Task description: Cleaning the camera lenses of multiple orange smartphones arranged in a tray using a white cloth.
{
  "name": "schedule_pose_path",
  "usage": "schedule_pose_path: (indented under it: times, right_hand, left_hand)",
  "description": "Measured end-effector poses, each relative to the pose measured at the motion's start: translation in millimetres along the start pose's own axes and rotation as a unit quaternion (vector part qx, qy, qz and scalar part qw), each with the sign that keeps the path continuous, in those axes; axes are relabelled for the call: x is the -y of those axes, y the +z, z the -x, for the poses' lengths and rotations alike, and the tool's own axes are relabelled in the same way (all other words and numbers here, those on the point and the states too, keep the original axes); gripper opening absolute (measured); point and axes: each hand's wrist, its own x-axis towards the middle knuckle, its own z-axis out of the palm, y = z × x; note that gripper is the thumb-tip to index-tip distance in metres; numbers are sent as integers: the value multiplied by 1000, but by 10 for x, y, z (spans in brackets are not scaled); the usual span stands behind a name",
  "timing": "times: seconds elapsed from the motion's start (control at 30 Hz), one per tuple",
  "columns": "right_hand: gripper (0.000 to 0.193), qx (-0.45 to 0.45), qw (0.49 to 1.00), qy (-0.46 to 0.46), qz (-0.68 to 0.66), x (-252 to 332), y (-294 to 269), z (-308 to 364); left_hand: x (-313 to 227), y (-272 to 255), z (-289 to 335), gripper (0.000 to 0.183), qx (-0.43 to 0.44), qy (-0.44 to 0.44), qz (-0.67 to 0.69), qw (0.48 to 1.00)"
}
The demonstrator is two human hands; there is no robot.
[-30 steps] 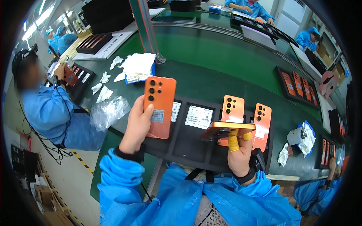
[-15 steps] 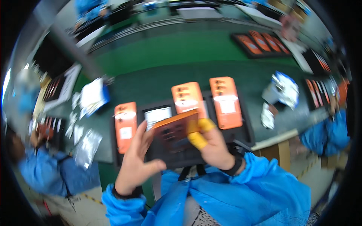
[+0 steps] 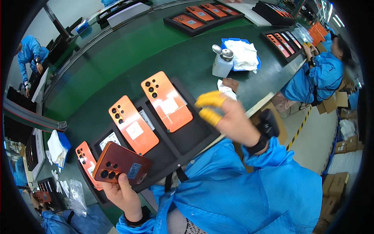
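- A dark green worktable (image 3: 120, 80) runs across the room, with a person in blue (image 3: 317, 78) seated at its right and another person (image 3: 31, 56) leaning in at the upper left.
- On the table near the wearer lies a black tray (image 3: 199, 134) with slots, turned at a slant.
- Three orange phones rest on the tray, backs up: a left phone (image 3: 86, 160), a middle phone (image 3: 137, 132) and a right phone (image 3: 171, 107).
- The left hand (image 3: 124, 197) grips a darker orange phone (image 3: 142, 162) above the tray's near left part, thumb over the back beside the lenses, the other fingers underneath.
- The right hand (image 3: 235, 121) is raised just beside the right phone, two fingers in yellow covers (image 3: 212, 99) stretched out with a gap between them; it is blurred, so its exact pose is hard to judge.
- Beyond it stand a white bottle (image 3: 222, 67) and a blue bin (image 3: 258, 61) of white cloths (image 3: 240, 54).
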Motion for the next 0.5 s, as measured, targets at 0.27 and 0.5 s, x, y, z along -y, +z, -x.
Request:
schedule_pose_path:
  times: [0.27, 0.5]
  right_hand:
    - [27, 14, 949, 128, 287, -545, -551, 234]
    - [30, -90, 963, 98, 235, -731, -643, 379]
  left_hand:
    - [8, 74, -6, 32, -49, 46, -49, 997]
    - [-14, 159, 18, 35, -51, 53, -55, 996]
